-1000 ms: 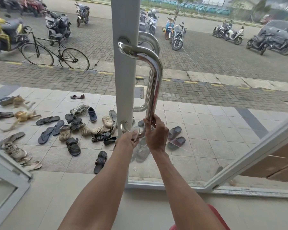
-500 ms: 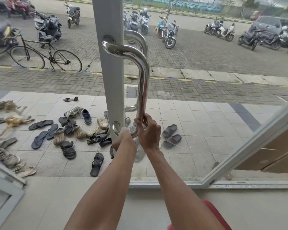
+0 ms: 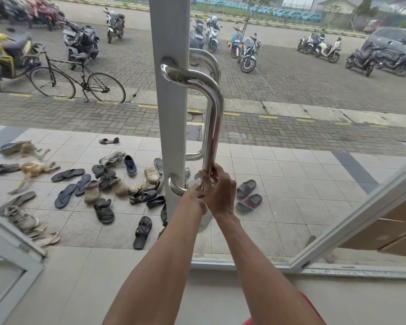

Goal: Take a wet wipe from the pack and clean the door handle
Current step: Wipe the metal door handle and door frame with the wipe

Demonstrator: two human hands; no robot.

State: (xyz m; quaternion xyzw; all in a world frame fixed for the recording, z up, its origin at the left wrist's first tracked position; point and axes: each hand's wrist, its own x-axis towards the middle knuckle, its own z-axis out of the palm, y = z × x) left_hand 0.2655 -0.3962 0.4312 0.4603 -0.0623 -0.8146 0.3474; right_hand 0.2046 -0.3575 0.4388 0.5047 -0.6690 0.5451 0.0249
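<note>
A polished steel door handle is fixed to the white door frame, with a twin handle behind the glass. Both hands meet at its lower bend. My left hand is closed against the bend near the lower mount, and a small pale bit of wet wipe shows just above its knuckles. My right hand wraps its fingers around the bottom of the upright bar. The wipe pack is not in view.
Glass door panel to the right of the frame, its lower rail close to the floor. Outside lie several sandals and shoes and a cat; a bicycle and motorbikes stand beyond. A second door edge is at the left.
Both hands stay at the handle's lower bend, shifting only slightly against it. The view has swung left and then back right.
</note>
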